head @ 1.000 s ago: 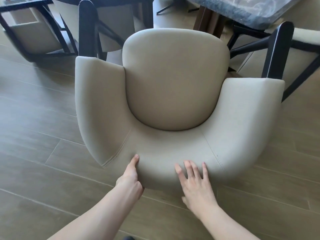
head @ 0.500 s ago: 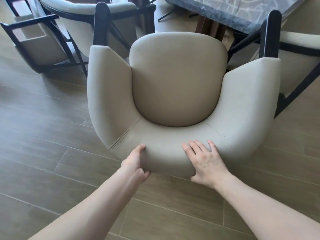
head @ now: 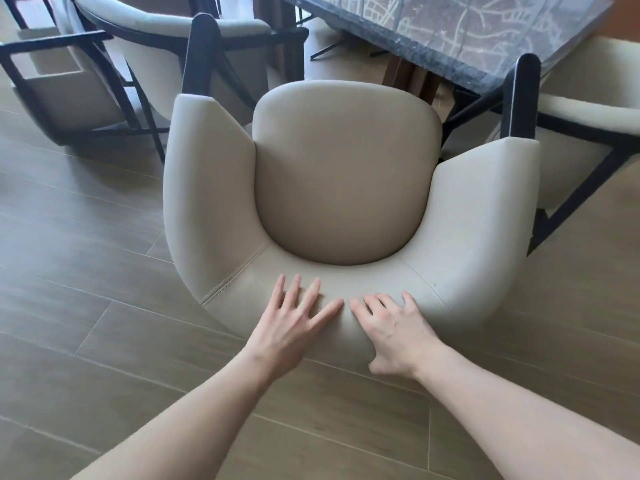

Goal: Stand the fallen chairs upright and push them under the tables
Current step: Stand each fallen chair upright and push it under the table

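A beige upholstered armchair (head: 346, 188) with a curved back and dark legs stands upright below me, its seat facing the dark stone-topped table (head: 467, 32) at the top right. My left hand (head: 291, 327) lies flat on the top of the chair's curved back, fingers spread. My right hand (head: 394, 330) rests beside it on the same rim, fingers spread forward, thumb hanging behind the back. The front of the seat sits near the table's edge, apart from it.
Another beige chair (head: 166, 39) with a black frame stands at the upper left, close to my chair's left arm. A third one (head: 588, 133) is at the right, by the table's corner. Wood-look floor planks (head: 86, 271) spread to the left and behind.
The chair has slid forward toward the table. My left hand has gone from gripping the back's edge to lying flat on top, closer to my right hand.
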Motion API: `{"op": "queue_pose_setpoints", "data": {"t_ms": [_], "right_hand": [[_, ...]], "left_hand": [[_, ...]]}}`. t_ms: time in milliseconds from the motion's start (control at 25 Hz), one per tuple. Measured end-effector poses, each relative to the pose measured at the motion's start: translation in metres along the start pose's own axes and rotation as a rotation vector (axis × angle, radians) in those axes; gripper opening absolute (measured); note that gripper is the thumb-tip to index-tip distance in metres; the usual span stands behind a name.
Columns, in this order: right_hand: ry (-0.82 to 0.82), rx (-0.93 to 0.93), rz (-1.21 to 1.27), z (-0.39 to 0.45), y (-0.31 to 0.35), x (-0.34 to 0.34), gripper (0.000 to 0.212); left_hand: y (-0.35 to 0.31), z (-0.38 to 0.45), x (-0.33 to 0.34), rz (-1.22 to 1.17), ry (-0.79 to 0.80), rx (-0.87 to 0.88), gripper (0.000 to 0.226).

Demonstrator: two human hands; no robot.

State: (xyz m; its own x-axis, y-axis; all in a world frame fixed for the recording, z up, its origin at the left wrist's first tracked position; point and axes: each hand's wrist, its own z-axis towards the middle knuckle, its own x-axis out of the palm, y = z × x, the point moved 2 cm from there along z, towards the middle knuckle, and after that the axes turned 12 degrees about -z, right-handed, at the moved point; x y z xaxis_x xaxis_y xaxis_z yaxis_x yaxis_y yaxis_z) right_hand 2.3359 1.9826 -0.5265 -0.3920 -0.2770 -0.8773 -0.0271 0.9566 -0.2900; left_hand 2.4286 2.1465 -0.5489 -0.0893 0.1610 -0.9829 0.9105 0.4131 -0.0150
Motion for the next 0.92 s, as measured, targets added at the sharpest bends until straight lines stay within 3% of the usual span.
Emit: {"op": "queue_pose_setpoints", "data": {"t_ms": [120, 200, 280, 480, 920], "right_hand": [[-0.136, 0.032, -0.020, -0.016, 0.004, 0.008, 0.104], [-0.237, 0.166, -0.020, -0.030, 0.013, 0.022, 0.111], [-0.169, 0.266, -0.062, -0.032, 0.012, 0.029, 0.117], [-0.020, 0.186, -0.158, -0.021, 0.005, 0.024, 0.103], [0.001, 0.109, -0.137, -0.014, 0.103, -0.032, 0.085]], "left_hand": [[0.014, 0.013, -0.003, 0.061, 0.102, 0.058, 0.110], [0.012, 0.011, -0.005, 0.070, 0.105, 0.073, 0.112], [0.009, 0.009, -0.006, 0.050, 0.092, 0.072, 0.111], [0.010, 0.005, -0.005, 0.038, 0.106, 0.051, 0.105], [0.083, -0.071, -0.015, 0.097, 0.180, 0.155, 0.104]]}}
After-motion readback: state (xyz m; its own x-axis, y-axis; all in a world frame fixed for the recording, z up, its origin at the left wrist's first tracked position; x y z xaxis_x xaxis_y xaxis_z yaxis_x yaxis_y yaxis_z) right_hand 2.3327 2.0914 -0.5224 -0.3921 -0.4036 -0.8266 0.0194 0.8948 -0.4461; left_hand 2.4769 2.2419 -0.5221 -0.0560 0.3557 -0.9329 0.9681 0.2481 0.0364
